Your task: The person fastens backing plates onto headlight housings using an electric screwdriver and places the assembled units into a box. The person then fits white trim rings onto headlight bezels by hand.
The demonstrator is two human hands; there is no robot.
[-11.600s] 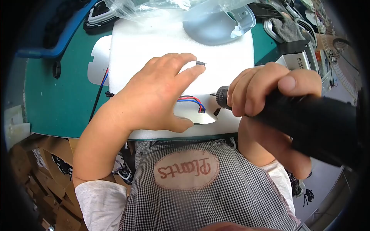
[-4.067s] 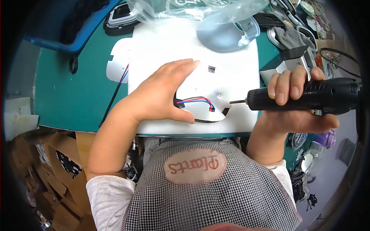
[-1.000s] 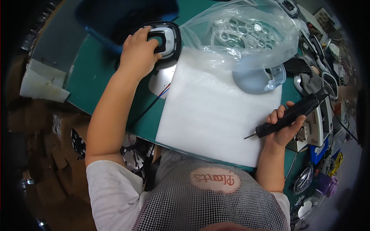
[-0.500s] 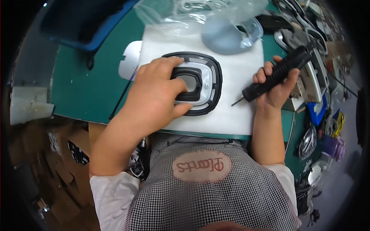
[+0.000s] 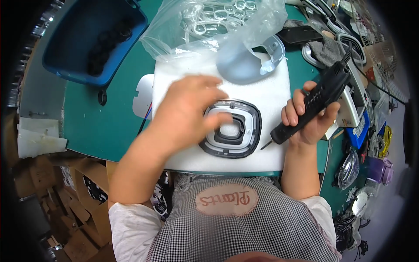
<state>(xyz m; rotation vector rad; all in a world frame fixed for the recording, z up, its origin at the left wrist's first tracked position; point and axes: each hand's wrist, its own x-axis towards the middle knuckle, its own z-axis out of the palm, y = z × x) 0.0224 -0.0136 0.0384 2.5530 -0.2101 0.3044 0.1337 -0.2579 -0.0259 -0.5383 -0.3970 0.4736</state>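
Lying on the white foam sheet (image 5: 273, 97) was one rounded black-and-white frame (image 5: 249, 131), the left hand (image 5: 187, 111) over its left side, blurred, spread apart, contact unclear. One black electric screwdriver (image 5: 312, 105) was clamped in the right hand (image 5: 310, 130), bit (image 5: 267, 145) near the frame; one pale-blue curved shell (image 5: 238, 65) lay beyond.

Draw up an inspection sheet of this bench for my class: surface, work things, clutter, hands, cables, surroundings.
Surface: green table, white foam pad on it.
Work things: black-and-white rounded frame on the pad; black electric screwdriver.
Clutter: clear bag and light-blue shell beyond the frame; blue bin at left; grey cloth at right.
Hands: left hand blurred, fingers spread over the frame, contact unclear; right hand grips the screwdriver.
Cables: red-and-blue wires beside the pad's left edge; black cord at right.
Surroundings: cardboard boxes at lower left.
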